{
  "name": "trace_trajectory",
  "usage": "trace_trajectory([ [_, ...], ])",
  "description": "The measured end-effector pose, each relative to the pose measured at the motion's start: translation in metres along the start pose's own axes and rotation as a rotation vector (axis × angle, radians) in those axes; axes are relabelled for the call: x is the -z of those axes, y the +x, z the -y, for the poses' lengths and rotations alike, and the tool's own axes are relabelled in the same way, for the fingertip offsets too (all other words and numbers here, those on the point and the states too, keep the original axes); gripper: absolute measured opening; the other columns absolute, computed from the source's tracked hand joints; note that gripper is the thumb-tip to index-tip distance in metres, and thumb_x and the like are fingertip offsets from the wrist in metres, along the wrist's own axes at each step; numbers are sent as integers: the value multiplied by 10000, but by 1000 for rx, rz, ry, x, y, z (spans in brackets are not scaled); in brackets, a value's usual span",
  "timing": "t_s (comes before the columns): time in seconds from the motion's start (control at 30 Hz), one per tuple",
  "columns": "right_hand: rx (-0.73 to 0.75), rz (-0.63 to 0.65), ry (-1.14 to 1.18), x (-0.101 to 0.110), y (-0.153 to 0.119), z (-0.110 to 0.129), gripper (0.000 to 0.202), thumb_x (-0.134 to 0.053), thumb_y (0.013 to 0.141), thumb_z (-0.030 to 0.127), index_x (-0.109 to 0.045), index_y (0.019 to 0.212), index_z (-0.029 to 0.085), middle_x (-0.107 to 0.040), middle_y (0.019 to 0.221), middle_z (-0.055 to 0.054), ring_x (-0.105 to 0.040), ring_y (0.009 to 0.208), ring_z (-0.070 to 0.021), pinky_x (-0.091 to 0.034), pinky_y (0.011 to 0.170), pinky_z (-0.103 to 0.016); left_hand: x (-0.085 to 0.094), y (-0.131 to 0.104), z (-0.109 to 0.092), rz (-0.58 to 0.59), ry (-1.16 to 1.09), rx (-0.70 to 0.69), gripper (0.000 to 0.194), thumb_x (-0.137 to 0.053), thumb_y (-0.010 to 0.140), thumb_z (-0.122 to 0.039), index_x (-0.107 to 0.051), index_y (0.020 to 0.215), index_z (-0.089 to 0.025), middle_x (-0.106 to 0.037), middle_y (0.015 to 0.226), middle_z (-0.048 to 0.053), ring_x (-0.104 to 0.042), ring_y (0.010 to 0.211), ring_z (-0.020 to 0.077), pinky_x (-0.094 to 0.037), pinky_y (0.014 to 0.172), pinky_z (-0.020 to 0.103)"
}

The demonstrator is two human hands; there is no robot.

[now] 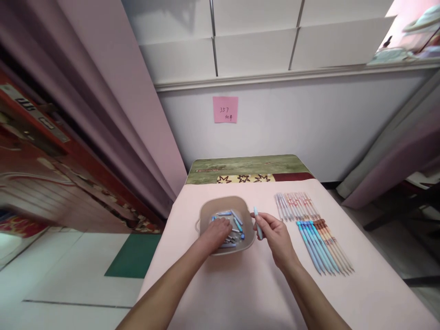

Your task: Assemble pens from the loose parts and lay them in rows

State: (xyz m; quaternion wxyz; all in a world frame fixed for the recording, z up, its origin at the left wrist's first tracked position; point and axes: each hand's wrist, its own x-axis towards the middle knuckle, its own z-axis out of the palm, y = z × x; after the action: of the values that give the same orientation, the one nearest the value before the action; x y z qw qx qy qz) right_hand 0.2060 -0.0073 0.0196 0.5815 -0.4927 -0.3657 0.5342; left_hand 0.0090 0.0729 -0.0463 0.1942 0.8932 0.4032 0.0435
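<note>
My left hand reaches into a beige plastic basket. Its fingers are curled together over loose pen parts, and what they grip is hidden. Blue barrels, small blue caps and thin clear or silvery pieces lie in the basket. Just past the basket's right rim, my right hand pinches a light blue pen barrel between thumb and fingers, tilted nearly upright. To the right, blue pens and brown-topped cream pens lie side by side in a row on the table.
Behind those pens is a second row of slim pale pens. A pink cloth covers the table, leaving a patterned green strip at the back. On the wall hangs a pink note. Curtains stand at the left.
</note>
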Motion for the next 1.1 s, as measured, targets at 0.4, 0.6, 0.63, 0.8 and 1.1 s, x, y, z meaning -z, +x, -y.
trace_trajectory([
  [0.4, 49, 138, -248, -5, -3, -16, 256, -714, 712, 408, -692, 794, 166, -668, 745, -26, -572, 702, -164, -424, 621, -240, 77, -54, -40, -421, -108, 26, 151, -360, 922, -187, -507, 935, -216, -597, 894, 41, -554, 855, 189, -423, 752, 304],
  [0.6, 129, 93, -344, -11, -8, -4, 217, -659, 767, 377, -699, 844, 178, -688, 779, -30, -599, 693, -165, -445, 590, -238, 84, -66, -49, -461, 30, -66, 213, -362, 899, -131, -544, 970, -216, -599, 842, 46, -546, 810, 202, -414, 740, 329],
  [0.63, 133, 91, -351, -11, -8, -3, 215, -659, 767, 374, -700, 850, 179, -690, 785, -32, -605, 698, -167, -450, 592, -239, 83, -66, -48, -468, 52, -73, 220, -366, 892, -122, -548, 971, -216, -599, 837, 47, -546, 806, 204, -413, 736, 330],
  [0.8, 144, 89, -369, -10, -12, -1, 203, -661, 761, 363, -705, 847, 184, -700, 795, -36, -628, 718, -178, -469, 605, -248, 80, -66, -46, -463, 137, -108, 242, -373, 883, -95, -553, 995, -212, -601, 846, 56, -540, 821, 211, -400, 743, 337],
  [1.1, 137, 93, -384, -9, -13, 2, 214, -657, 760, 357, -702, 851, 168, -702, 802, -44, -627, 728, -182, -474, 631, -253, 82, -69, -48, -435, 223, -143, 239, -342, 902, -83, -533, 1007, -182, -568, 819, 59, -505, 799, 210, -378, 758, 354],
])
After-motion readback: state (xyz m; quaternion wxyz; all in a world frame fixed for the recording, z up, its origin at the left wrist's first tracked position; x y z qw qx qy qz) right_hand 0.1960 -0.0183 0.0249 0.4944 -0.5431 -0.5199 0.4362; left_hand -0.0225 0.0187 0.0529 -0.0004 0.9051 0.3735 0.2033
